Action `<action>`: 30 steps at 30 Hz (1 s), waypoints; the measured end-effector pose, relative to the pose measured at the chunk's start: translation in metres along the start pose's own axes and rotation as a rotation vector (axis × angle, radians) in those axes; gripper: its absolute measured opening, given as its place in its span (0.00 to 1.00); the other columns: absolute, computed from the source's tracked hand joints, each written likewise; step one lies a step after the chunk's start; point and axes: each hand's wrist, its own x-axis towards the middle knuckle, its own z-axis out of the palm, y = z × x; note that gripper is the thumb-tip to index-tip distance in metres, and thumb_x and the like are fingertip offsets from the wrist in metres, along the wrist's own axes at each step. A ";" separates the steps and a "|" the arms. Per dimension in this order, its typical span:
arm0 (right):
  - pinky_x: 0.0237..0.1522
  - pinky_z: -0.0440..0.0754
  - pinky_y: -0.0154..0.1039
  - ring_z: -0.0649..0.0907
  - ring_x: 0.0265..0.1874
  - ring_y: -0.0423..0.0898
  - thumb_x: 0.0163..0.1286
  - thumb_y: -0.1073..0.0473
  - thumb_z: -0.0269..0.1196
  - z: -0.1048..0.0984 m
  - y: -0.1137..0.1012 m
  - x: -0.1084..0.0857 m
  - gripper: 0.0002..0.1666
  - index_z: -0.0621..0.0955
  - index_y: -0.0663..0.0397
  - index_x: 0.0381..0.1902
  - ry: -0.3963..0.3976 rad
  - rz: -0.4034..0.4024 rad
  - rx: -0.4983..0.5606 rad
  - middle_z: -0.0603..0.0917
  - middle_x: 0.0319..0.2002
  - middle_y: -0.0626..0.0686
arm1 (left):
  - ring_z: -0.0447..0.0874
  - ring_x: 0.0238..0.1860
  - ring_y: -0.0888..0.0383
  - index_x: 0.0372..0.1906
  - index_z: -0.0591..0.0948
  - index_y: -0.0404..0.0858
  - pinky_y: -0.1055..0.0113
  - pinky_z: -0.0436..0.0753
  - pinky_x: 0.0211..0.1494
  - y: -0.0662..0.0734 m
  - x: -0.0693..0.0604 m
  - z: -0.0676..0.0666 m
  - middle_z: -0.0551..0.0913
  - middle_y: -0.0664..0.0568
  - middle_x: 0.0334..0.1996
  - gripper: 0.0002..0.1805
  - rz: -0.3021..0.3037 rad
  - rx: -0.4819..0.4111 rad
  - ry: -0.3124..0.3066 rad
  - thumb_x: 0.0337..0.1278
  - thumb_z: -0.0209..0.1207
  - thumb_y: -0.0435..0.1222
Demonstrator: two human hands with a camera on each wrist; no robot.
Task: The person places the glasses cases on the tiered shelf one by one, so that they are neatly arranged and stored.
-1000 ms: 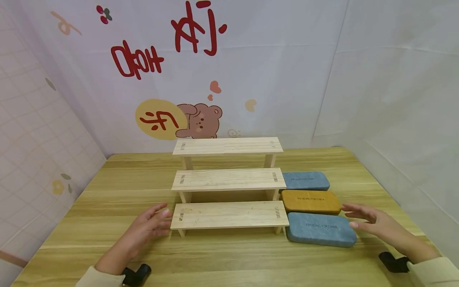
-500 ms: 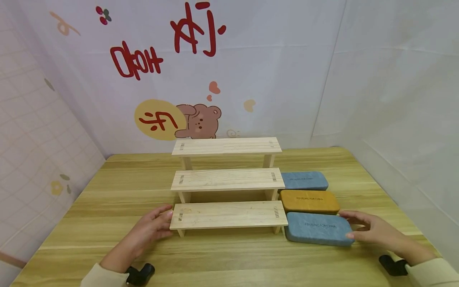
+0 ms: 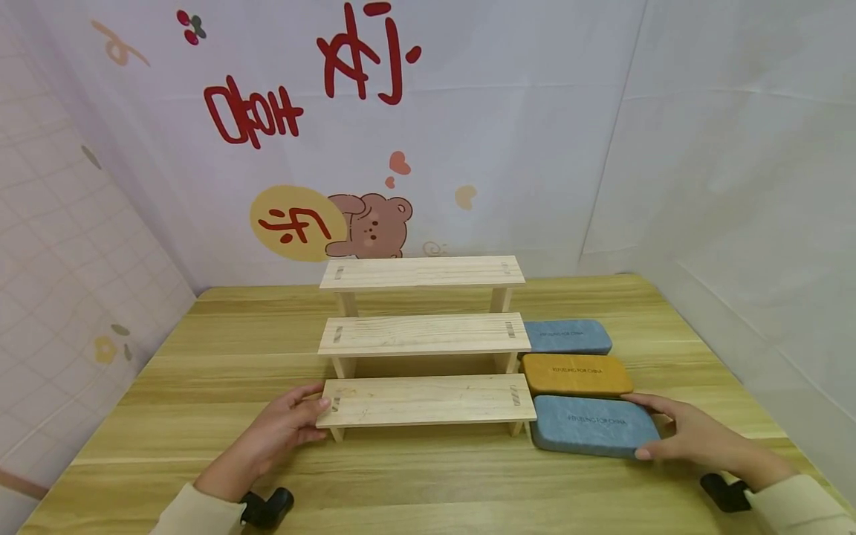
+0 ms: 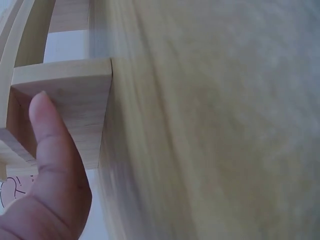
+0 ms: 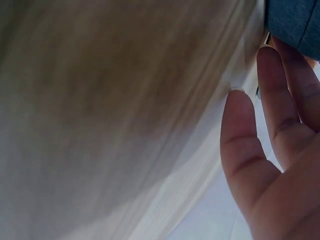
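Note:
A three-step wooden display stand [image 3: 428, 401] stands at the middle of the table. My left hand [image 3: 284, 422] holds the left end of its lowest step, the thumb at the board's edge. In the left wrist view a finger [image 4: 52, 135] lies against the wooden leg [image 4: 77, 100]. To the right of the stand lies a blue flat case [image 3: 595, 427] with printed lettering. My right hand [image 3: 689, 438] grips that case's right end, thumb at the front corner and fingers at the back one. Its fingertips [image 5: 270, 60] show close to the blue case [image 5: 295, 22] in the right wrist view.
Behind the front case lie a mustard-yellow case [image 3: 578, 374] and another blue case [image 3: 568, 336], in a row along the stand's right side. The wooden table [image 3: 428, 483] ends at a white printed backdrop [image 3: 521, 148].
My left hand has come in to the stand's lowest step and taken hold. My right hand has moved left onto the front blue case, its thumb and fingers now around the end.

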 end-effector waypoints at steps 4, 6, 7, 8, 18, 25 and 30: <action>0.41 0.76 0.51 0.74 0.54 0.67 0.58 0.57 0.71 0.001 0.001 0.002 0.46 0.63 0.67 0.69 -0.021 -0.025 -0.001 0.64 0.64 0.77 | 0.79 0.44 0.58 0.71 0.48 0.20 0.65 0.82 0.44 0.000 0.002 -0.002 0.71 0.35 0.56 0.39 0.009 0.002 -0.033 0.69 0.53 0.38; 0.41 0.76 0.50 0.72 0.55 0.68 0.57 0.57 0.72 0.001 0.001 0.003 0.48 0.62 0.67 0.70 -0.031 -0.037 0.006 0.63 0.64 0.78 | 0.79 0.44 0.59 0.71 0.48 0.20 0.65 0.81 0.44 0.000 0.003 -0.003 0.73 0.37 0.56 0.39 0.014 0.007 -0.046 0.69 0.53 0.38; 0.41 0.76 0.48 0.72 0.55 0.68 0.56 0.56 0.73 0.001 0.001 0.003 0.49 0.62 0.67 0.70 -0.030 -0.027 -0.003 0.63 0.64 0.77 | 0.79 0.44 0.59 0.70 0.48 0.19 0.65 0.81 0.44 0.000 0.004 -0.004 0.74 0.38 0.55 0.39 0.019 0.011 -0.056 0.69 0.53 0.38; 0.42 0.76 0.48 0.70 0.57 0.69 0.55 0.56 0.74 0.001 0.001 0.003 0.50 0.62 0.67 0.70 -0.032 -0.024 -0.001 0.63 0.64 0.77 | 0.79 0.44 0.60 0.70 0.48 0.19 0.65 0.81 0.44 0.000 0.004 -0.004 0.74 0.39 0.54 0.39 0.023 0.014 -0.063 0.69 0.53 0.38; 0.39 0.74 0.33 0.74 0.53 0.58 0.52 0.55 0.75 0.001 0.001 0.004 0.50 0.65 0.66 0.68 -0.013 -0.018 -0.026 0.67 0.62 0.74 | 0.79 0.41 0.61 0.70 0.48 0.18 0.66 0.80 0.42 0.000 0.008 -0.004 0.78 0.47 0.48 0.38 0.002 0.009 -0.060 0.69 0.53 0.35; 0.33 0.82 0.37 0.75 0.50 0.74 0.54 0.62 0.72 0.000 -0.002 0.001 0.51 0.59 0.72 0.69 -0.022 -0.014 0.169 0.59 0.63 0.82 | 0.79 0.40 0.62 0.69 0.48 0.17 0.67 0.79 0.40 0.000 0.009 -0.004 0.80 0.51 0.44 0.38 0.007 -0.005 -0.070 0.69 0.54 0.34; 0.38 0.81 0.36 0.67 0.56 0.78 0.54 0.62 0.72 -0.003 -0.003 -0.001 0.49 0.60 0.69 0.69 0.040 -0.042 0.117 0.60 0.65 0.78 | 0.80 0.40 0.62 0.69 0.49 0.17 0.68 0.79 0.40 0.000 0.010 -0.004 0.80 0.52 0.42 0.37 0.004 -0.015 -0.066 0.68 0.54 0.33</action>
